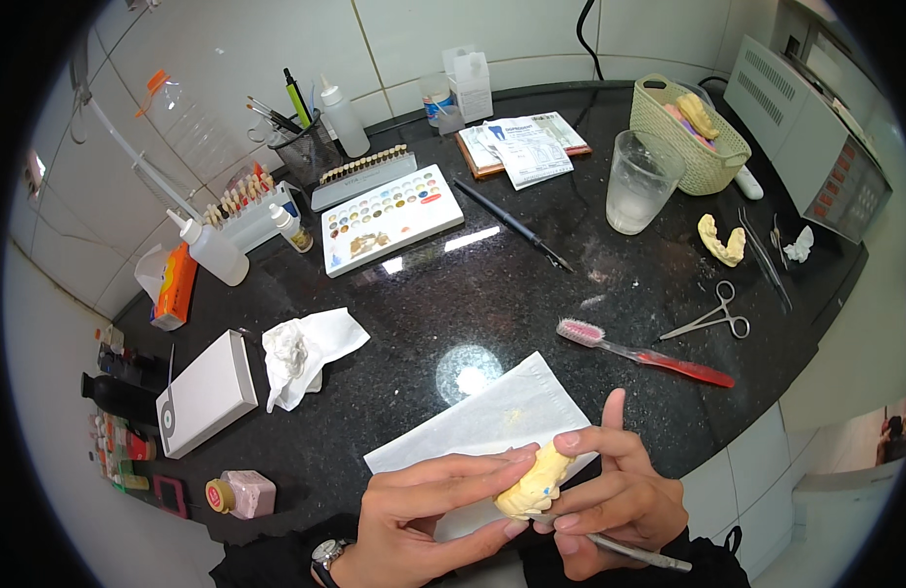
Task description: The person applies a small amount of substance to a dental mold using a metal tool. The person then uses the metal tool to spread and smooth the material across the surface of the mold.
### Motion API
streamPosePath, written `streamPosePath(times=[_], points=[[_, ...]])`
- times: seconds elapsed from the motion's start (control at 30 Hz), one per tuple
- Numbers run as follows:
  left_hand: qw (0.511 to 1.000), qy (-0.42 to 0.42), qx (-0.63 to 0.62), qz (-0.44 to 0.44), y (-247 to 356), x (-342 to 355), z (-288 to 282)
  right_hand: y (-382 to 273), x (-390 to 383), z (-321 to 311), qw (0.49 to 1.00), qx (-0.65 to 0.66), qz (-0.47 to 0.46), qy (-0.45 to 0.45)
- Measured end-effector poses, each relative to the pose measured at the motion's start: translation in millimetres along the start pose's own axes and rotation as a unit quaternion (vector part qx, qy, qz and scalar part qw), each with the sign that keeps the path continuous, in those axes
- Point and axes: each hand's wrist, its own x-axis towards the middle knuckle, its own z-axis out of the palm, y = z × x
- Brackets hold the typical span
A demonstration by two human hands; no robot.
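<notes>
The left hand has its fingers and thumb closed on a yellow cast, above the near part of the paper. The right hand, partly curled, grips a metal tool and steadies the cast with a fingertip; the tool's tip is partly hidden. Crumbs dot the paper. On the bench, right of the paper, lie a toothbrush and, farther out, a clamp. A crumpled tissue sits left of it, then a white box. Well beyond it are a palette and a cup.
</notes>
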Motion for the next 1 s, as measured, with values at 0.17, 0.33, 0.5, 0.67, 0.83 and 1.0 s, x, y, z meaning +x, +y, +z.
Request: streamPosePath(times=[0.17, 0.33, 0.5, 0.67, 0.83, 1.0], points=[[1.0, -0.009, 0.016, 0.001, -2.6, 0.2, -2.3, -1.6, -2.9, 1.8, 0.999, 0.032, 0.041, 0.0], [0.999, -0.015, 0.035, 0.025, -2.8, 0.6, -2.4, 1.8, 2.5, -7.5, 0.997, 0.06, 0.024, -0.04], [1.0, 0.006, 0.011, 0.009, -6.1, 0.9, -1.4, -5.0, 6.9, -5.3, 0.995, 0.061, 0.064, -0.039], [0.999, -0.016, 0.044, 0.017, -5.0, -0.4, -4.1, 1.9, 2.4, -4.0, 0.996, 0.079, 0.038, -0.019], [0.999, -0.001, 0.026, 0.027, -8.5, 0.3, -2.2, -1.8, 5.0, -1.7, 0.997, 0.066, 0.047, -0.013], [0.999, -0.008, 0.034, 0.02, -6.2, 0.0, -3.0, -5.8, 6.4, -2.4, 0.995, 0.072, 0.068, -0.007]])
